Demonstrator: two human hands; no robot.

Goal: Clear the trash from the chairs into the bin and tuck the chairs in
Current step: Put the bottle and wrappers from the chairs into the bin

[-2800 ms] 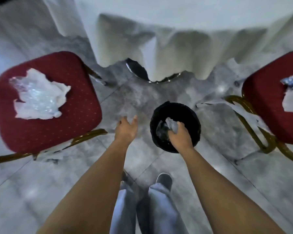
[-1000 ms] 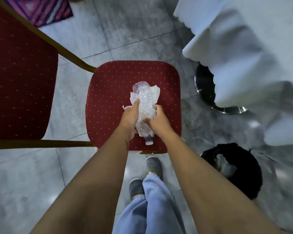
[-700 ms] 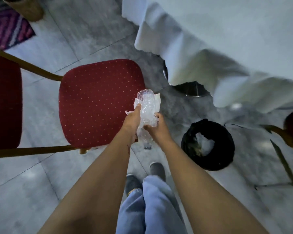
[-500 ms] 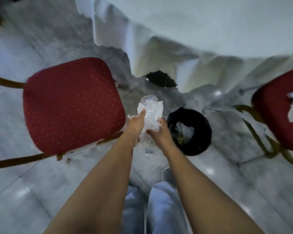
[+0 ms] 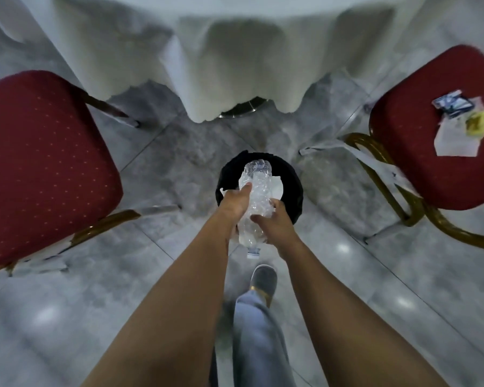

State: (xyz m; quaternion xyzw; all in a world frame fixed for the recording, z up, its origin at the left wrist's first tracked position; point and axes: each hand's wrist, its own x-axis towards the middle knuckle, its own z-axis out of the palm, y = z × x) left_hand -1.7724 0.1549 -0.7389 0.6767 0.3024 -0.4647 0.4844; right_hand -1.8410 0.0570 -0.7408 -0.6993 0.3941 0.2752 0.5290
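The crushed plastic bottle (image 5: pixel 256 196), bundled with a white napkin (image 5: pixel 275 185), hangs directly above the black bin (image 5: pixel 294 188), cap end pointing back toward the person. The left hand (image 5: pixel 235 202) curls round its left side and the right hand (image 5: pixel 274 222) pinches its right side, so both grip the same bundle. Two hands probably serve to keep the loose napkin and the slippery bottle together until they are over the opening; letting go here should drop them straight in.

The bin stands on the floor between the two chairs, just in front of the person's shoe (image 5: pixel 263 277). The left chair (image 5: pixel 39 169) shows a bare red seat. The right chair (image 5: pixel 419 169) carries trash (image 5: pixel 458 124) on its seat: a white sheet, something yellow and a blue-and-white wrapper, so that seat seems next. Both chairs stand pulled out from the table.

The floor (image 5: pixel 109 289) is glossy grey marbled tile with light spots on it. A white tablecloth (image 5: pixel 235 60) hangs in folds at the top, a round metal base (image 5: pixel 243 107) showing beneath its hem.
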